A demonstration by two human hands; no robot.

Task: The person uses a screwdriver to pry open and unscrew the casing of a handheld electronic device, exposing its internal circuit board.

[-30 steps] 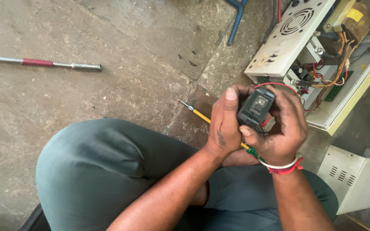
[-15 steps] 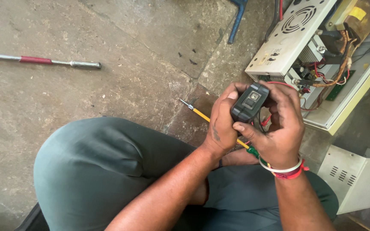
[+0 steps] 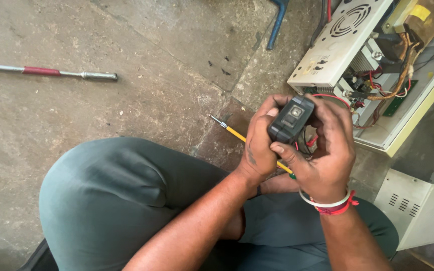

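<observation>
Head view: a small black switch module with a grey square button sits at mid-frame, clamped between the left hand and the right hand, fingers of both closed round its sides. It looks light, rigid and hard-shelled; its wires trailing underneath are the fragile part, so its side walls give the safest hold. At 7 o'clock lies a yellow screwdriver; at 2 o'clock the opened power unit crowds close. Open concrete floor spreads toward 10 o'clock.

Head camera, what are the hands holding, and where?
Both hands, left hand and right hand, grip a small black switch-like part by its sides.
</observation>
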